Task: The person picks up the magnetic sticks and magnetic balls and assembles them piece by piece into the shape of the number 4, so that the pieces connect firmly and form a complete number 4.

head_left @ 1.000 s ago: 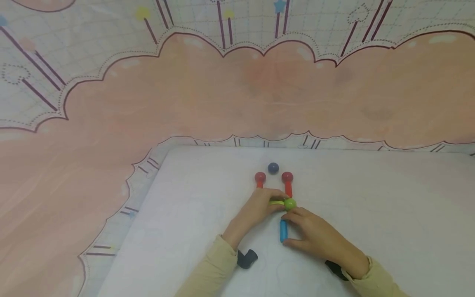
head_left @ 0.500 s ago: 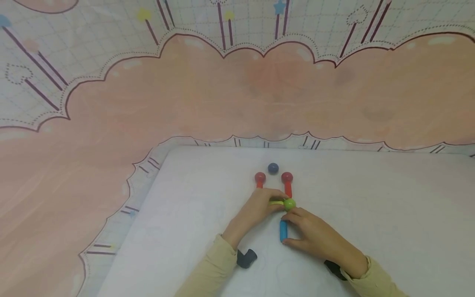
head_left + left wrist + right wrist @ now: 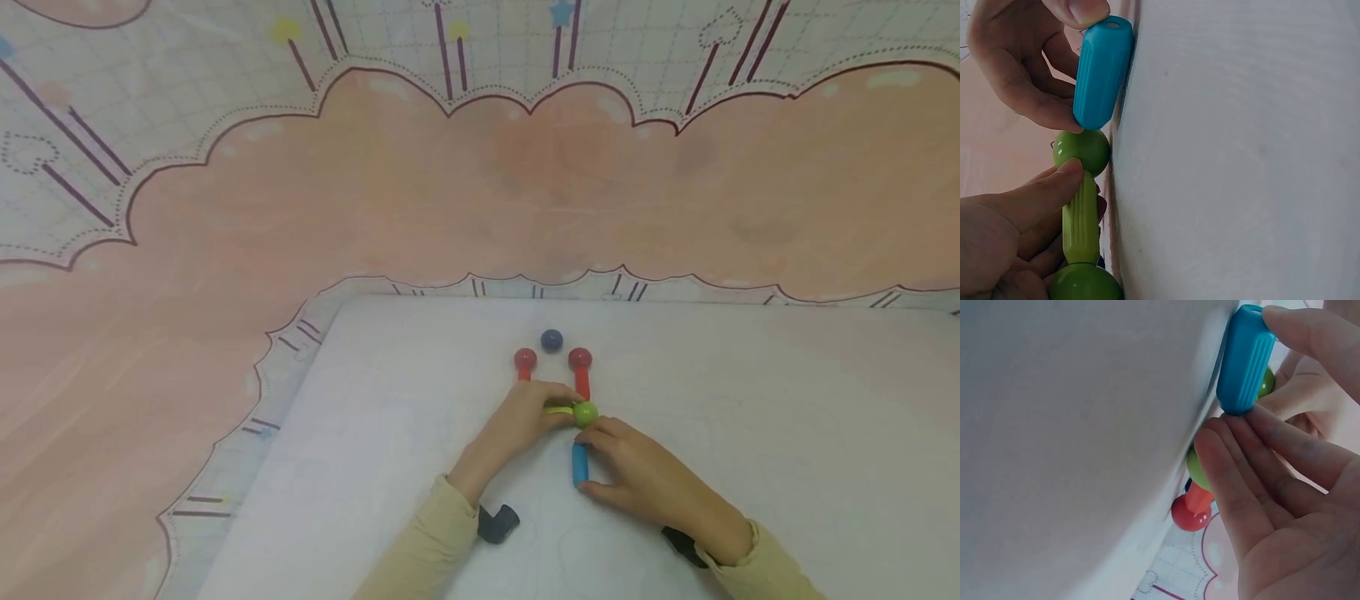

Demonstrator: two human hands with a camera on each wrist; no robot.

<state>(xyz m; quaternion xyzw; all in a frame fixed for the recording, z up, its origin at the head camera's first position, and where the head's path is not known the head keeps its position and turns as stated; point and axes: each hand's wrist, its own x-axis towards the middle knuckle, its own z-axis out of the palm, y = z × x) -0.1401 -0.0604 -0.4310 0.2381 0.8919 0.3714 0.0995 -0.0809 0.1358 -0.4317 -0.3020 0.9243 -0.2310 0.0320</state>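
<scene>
My left hand pinches a ribbed yellow-green rod of a toy building set, its thumb beside the joint with a green ball. At the rod's other end sits a second green ball, covered by the left hand in the head view. A blue ribbed rod is held end to end between the thumb and fingers of my right hand. It points lengthwise at the first green ball, and its far end is close to that ball. Right-hand fingertips overlap the ball in the right wrist view.
Beyond the hands, two red balls top red rods on the white tabletop. Between and behind them lies a dark blue ball. A black object shows beside the left cuff. A patterned peach cloth rises behind the table.
The blue rod and my right hand have shifted slightly to the right, bringing the rod more in line below the green ball. My left hand keeps its place and hold.
</scene>
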